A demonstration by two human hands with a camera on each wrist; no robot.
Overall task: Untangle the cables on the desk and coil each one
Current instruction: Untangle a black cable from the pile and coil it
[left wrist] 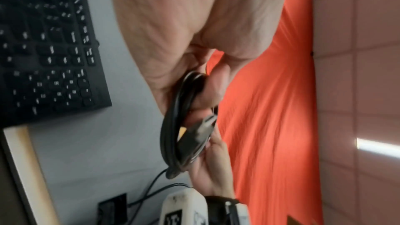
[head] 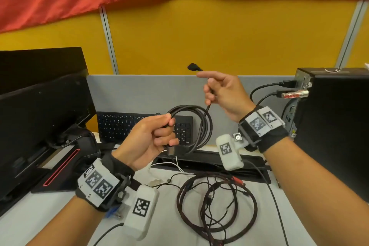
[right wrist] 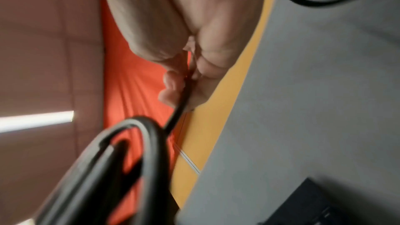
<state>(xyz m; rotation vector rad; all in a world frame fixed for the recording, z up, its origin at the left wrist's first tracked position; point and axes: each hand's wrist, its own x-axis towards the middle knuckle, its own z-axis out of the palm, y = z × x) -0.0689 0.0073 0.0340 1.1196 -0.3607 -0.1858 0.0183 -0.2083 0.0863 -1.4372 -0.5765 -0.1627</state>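
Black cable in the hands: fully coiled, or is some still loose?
Mostly coiled. The left hand grips several loops of the black cable; the right hand holds a short straight tail, plug free above.

An office cubicle: yellow and grey partition panels [head: 199, 36], black keyboard [head: 123, 126], monitors [head: 40, 106], desktop tower [head: 335, 116] on a pale desk [head: 50, 215].

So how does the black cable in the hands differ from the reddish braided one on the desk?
The black cable is held in the air, left hand gripping its loops, right hand its free end; the braided cable lies on the desk. The black cable is alone; thin wires cross the braided cable. Both form round loops.
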